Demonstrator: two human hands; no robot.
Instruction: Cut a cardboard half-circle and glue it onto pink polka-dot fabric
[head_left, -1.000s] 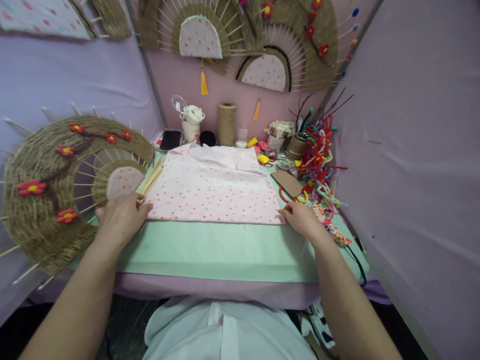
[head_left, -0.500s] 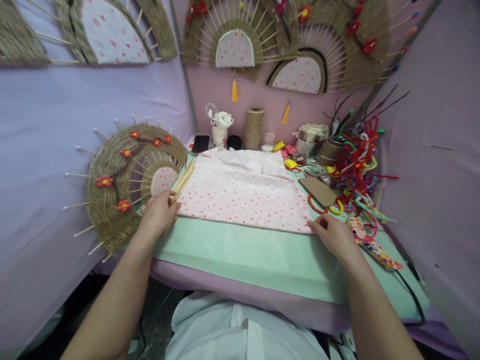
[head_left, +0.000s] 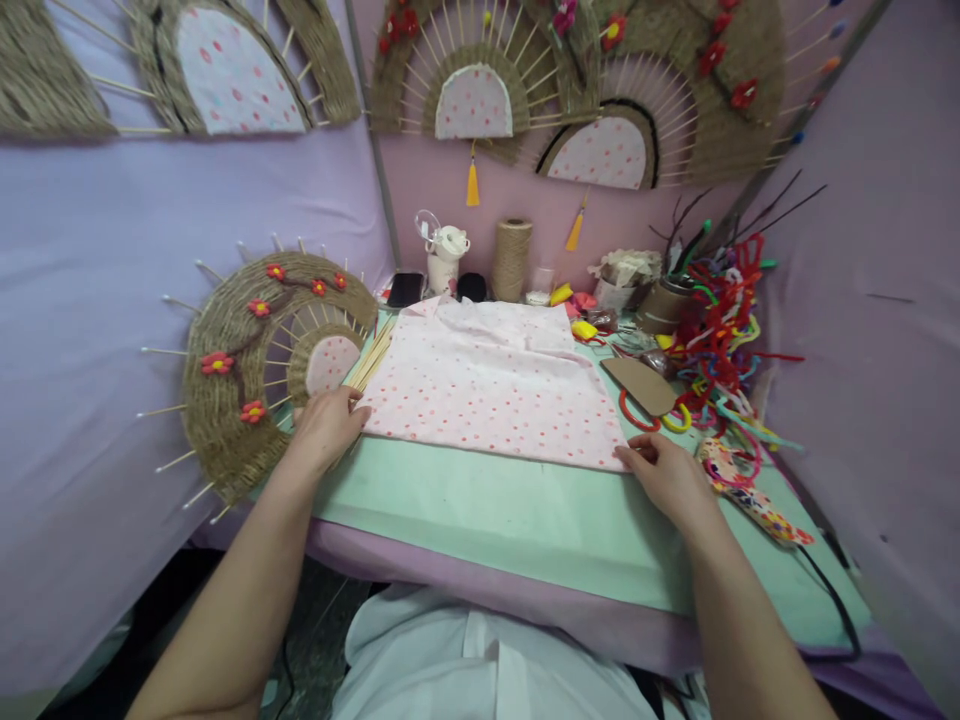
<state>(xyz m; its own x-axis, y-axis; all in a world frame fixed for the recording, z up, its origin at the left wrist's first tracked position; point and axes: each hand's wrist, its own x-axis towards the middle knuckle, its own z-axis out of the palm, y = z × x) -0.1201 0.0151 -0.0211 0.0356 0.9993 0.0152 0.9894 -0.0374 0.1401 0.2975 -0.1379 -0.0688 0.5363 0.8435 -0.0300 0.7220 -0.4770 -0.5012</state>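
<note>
"How's the grip?"

"Right hand [head_left: 667, 478] pinches one near corner of the cloth [head_left: 487, 400]; left hand [head_left: 328, 425] touches the other, pinch unclear."

"What could go wrong?"

"Table [head_left: 480, 520] has an open strip before its front edge, but the fan [head_left: 232, 385] crowds left: a wide swing could knock it. Uneven pulling could wrinkle the cloth spread there; straying left fingers could scatter the sticks [head_left: 373, 357]."

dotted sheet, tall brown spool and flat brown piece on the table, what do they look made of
Dotted sheet: probably matte, cotton-like cloth, judging by its soft creases. Tall brown spool: likely jute or similar twine, dull, with fine wound ridges. Flat brown piece: perhaps matte cardboard, lying flat with clean edges.
</note>
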